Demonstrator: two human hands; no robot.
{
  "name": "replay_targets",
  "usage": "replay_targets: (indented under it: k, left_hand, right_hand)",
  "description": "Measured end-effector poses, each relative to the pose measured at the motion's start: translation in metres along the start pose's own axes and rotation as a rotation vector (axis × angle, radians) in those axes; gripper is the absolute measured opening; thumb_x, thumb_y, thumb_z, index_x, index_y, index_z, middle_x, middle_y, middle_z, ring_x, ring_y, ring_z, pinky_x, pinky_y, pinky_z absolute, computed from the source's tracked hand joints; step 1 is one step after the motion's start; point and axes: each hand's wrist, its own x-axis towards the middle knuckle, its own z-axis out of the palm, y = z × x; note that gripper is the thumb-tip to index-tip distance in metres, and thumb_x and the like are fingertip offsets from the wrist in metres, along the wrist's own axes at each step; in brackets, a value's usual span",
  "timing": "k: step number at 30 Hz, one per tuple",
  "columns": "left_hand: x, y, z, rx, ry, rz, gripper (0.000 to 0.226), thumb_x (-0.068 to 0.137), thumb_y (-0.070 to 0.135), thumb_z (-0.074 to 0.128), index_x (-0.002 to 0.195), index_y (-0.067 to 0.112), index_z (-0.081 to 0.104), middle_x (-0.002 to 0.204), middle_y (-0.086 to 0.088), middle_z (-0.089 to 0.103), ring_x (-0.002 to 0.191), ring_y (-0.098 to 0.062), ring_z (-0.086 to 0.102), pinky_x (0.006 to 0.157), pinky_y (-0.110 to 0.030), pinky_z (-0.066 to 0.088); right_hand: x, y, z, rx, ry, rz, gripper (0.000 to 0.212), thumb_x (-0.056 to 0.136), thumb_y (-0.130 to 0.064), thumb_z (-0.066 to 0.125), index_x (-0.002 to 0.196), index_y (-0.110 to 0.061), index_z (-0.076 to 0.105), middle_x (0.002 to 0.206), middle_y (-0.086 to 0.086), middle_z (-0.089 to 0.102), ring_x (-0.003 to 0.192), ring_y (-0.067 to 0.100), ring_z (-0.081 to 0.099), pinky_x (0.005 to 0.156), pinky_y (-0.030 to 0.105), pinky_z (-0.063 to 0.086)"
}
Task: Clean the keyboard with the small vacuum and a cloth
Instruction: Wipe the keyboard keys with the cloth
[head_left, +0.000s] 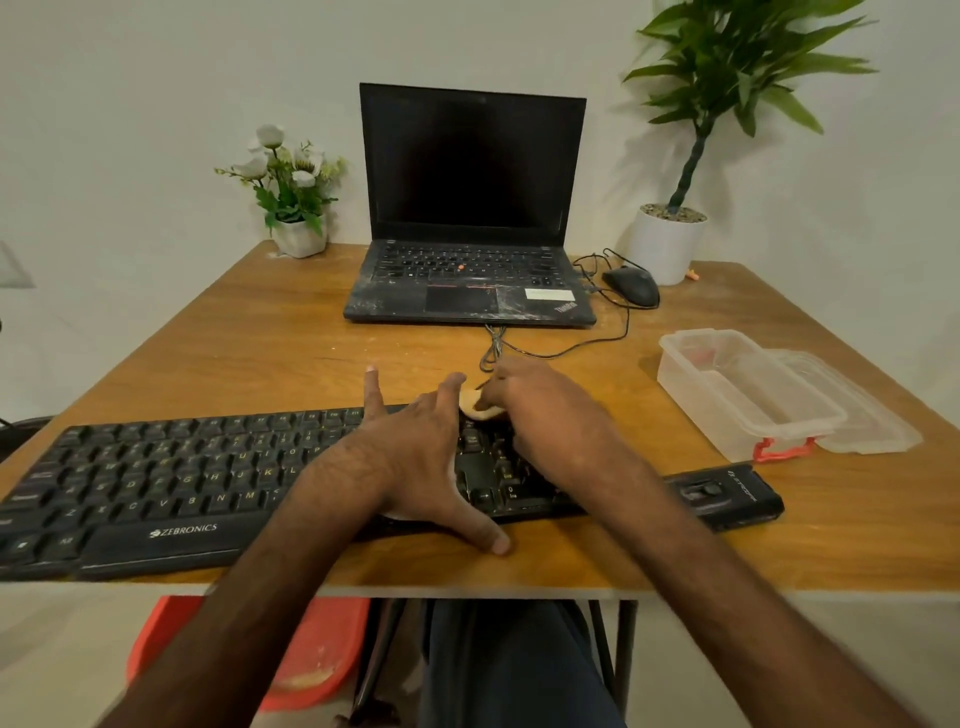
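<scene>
Two bare hands work at the right part of a black keyboard that lies along the near edge of the wooden table. The left hand lies flat across the keys with fingers straight and spread. Its grip is apart and holds nothing, and the thumb reaches down to the table just in front of the keyboard. The right hand sits at the keyboard's far edge, its grip clamped on a small pale cloth, of which only a bunched bit shows between the two hands. The small vacuum — black, with a switch on top — lies right against the keyboard's right end, touched by neither hand. Behind, an open laptop with a dark screen stands mid-table, a black mouse just to its right. A clear plastic box with a red clasp sits near the right edge, its lid beside it
</scene>
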Motion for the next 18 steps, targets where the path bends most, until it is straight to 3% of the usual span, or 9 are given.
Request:
replay_targets:
  k: [3,9,14,18]
  left_hand:
    - [-0.002,0.001,0.000,-0.006,0.001,0.001,0.159,0.051,0.091,0.068,0.155,0.013,-0.024,0.168,-0.008,0.015,0.154,-0.021,0.012,0.110,-0.067,-0.026]
    - [-0.003,0.002,0.000,0.018,0.004,0.015,0.157,0.053,0.090,0.067,0.155,0.012,-0.024,0.168,-0.004,0.011,0.155,-0.019,0.011,0.108,-0.067,-0.028]
    - [-0.005,0.002,0.000,0.034,-0.023,-0.006,0.152,0.054,0.092,0.062,0.158,0.012,-0.014,0.169,-0.004,0.008,0.155,-0.018,0.007,0.108,-0.069,-0.025]
    - [-0.006,0.003,-0.002,0.086,-0.048,0.000,0.147,0.057,0.091,0.060,0.159,0.012,-0.009,0.169,-0.002,0.003,0.155,-0.018,0.004,0.109,-0.070,-0.024]
  right_hand:
    - [-0.005,0.013,0.000,0.054,0.051,0.114,0.043,0.091,-0.010,0.060,0.131,-0.025,0.060,0.121,-0.001,0.052,0.118,0.016,0.045,0.098,0.031,0.039]
    - [0.001,-0.001,0.010,0.051,0.054,-0.052,0.041,0.089,-0.007,0.062,0.128,-0.022,0.062,0.115,-0.004,0.052,0.109,0.013,0.048,0.090,0.028,0.044]
    - [-0.003,0.034,0.009,0.036,0.128,0.215,0.041,0.091,-0.007,0.061,0.127,-0.025,0.063,0.110,-0.003,0.056,0.103,0.014,0.052,0.088,0.031,0.047]
    - [-0.017,0.039,0.009,0.092,0.153,0.491,0.029,0.090,-0.007,0.061,0.117,-0.017,0.068,0.105,0.002,0.064,0.092,0.017,0.061,0.076,0.030,0.051]
